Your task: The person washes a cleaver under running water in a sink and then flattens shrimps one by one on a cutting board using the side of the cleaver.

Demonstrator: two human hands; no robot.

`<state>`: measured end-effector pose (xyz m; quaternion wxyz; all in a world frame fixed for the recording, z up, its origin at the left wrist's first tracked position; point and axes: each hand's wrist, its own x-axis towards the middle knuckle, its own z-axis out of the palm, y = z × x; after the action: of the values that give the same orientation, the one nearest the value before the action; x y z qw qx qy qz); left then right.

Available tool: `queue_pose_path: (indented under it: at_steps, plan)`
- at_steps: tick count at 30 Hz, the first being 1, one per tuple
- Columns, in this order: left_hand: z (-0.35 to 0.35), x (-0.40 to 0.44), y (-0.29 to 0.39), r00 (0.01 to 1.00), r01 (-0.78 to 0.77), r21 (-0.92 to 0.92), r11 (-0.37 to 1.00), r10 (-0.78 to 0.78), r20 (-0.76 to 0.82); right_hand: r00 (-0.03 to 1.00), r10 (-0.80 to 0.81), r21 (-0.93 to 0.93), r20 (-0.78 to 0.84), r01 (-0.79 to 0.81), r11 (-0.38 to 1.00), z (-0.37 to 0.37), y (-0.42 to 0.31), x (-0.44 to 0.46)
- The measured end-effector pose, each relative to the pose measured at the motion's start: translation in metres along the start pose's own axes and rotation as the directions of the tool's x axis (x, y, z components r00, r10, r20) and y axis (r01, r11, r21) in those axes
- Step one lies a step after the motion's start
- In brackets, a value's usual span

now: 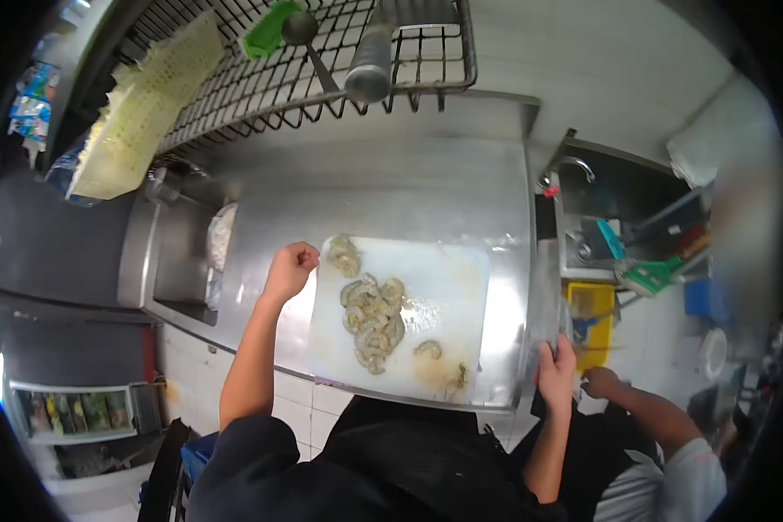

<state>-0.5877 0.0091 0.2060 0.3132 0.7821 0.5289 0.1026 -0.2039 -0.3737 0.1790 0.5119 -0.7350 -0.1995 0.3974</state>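
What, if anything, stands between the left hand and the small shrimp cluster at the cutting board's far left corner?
Nothing visible does. The left hand hovers just beside the small shrimp cluster, with only a narrow open gap by the left edge of the white cutting board.

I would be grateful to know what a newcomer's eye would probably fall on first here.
Probably the pile of greyish shrimp on the white cutting board, in the middle of the view, with the left hand beside the board's upper-left corner. Next might come the bright yellow tub to the right of the steel counter.
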Motion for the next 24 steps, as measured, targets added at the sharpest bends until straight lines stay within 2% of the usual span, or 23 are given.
queue_pose_path:
  at_steps: [2, 3, 5, 6, 8, 9, 11, 12, 13, 15, 18, 21, 24]
  plan:
    - [0.024, -0.013, -0.011, 0.998, 0.014, -0.194, 0.981, -0.026, -0.061, 0.998, 0.017, -0.045, -0.06, -0.019, 0.999, 0.022, -0.006, -0.016]
    - [0.037, -0.022, -0.008, 0.999, -0.007, -0.227, 0.974, -0.002, -0.041, 0.996, 0.014, -0.063, -0.085, -0.019, 0.998, 0.035, -0.01, -0.02]
    - [0.063, -0.041, 0.001, 0.98, -0.166, -0.264, 0.95, 0.189, 0.062, 0.981, 0.09, -0.107, -0.173, -0.11, 0.988, 0.064, -0.023, -0.033]
    - [0.074, -0.044, 0.005, 0.975, -0.18, -0.296, 0.938, 0.21, 0.072, 0.985, 0.061, -0.19, -0.158, -0.091, 0.977, 0.072, -0.021, -0.037]
    - [0.093, -0.051, 0.015, 0.914, -0.406, -0.069, 0.911, 0.406, -0.011, 0.99, 0.037, -0.248, -0.134, -0.07, 0.966, 0.092, -0.025, -0.05]
    - [0.101, -0.055, 0.023, 0.903, -0.429, -0.1, 0.898, 0.43, -0.011, 0.993, 0.008, -0.285, -0.12, -0.042, 0.958, 0.098, -0.017, -0.053]
    - [0.11, -0.06, 0.036, 0.887, -0.456, 0.04, 0.889, 0.45, 0.099, 0.993, 0.03, -0.289, -0.113, -0.062, 0.955, 0.12, -0.043, -0.072]
    - [0.118, -0.059, 0.032, 0.867, -0.494, 0.139, 0.858, 0.475, 0.151, 0.994, -0.004, -0.36, -0.112, -0.036, 0.932, 0.124, -0.036, -0.076]
    - [0.121, -0.057, 0.032, 0.848, -0.527, 0.123, 0.841, 0.511, 0.14, 0.99, 0.025, -0.301, -0.139, -0.066, 0.951, 0.134, -0.044, -0.084]
    - [0.121, -0.053, 0.027, 0.856, -0.504, 0.152, 0.851, 0.467, 0.222, 0.987, 0.024, -0.307, -0.158, -0.072, 0.949, 0.146, -0.049, -0.095]
    - [0.116, -0.051, 0.018, 0.82, -0.553, 0.163, 0.817, 0.5, 0.28, 0.979, -0.009, -0.336, -0.203, -0.061, 0.94, 0.156, -0.045, -0.11]
    - [0.11, -0.049, 0.019, 0.79, -0.605, 0.216, 0.767, 0.542, 0.288, 0.965, -0.037, -0.387, -0.26, -0.069, 0.92, 0.16, -0.05, -0.122]
    - [0.087, -0.053, 0.025, 0.746, -0.655, 0.169, 0.736, 0.597, 0.294, 0.956, -0.047, -0.37, -0.289, -0.067, 0.927, 0.156, -0.065, -0.133]
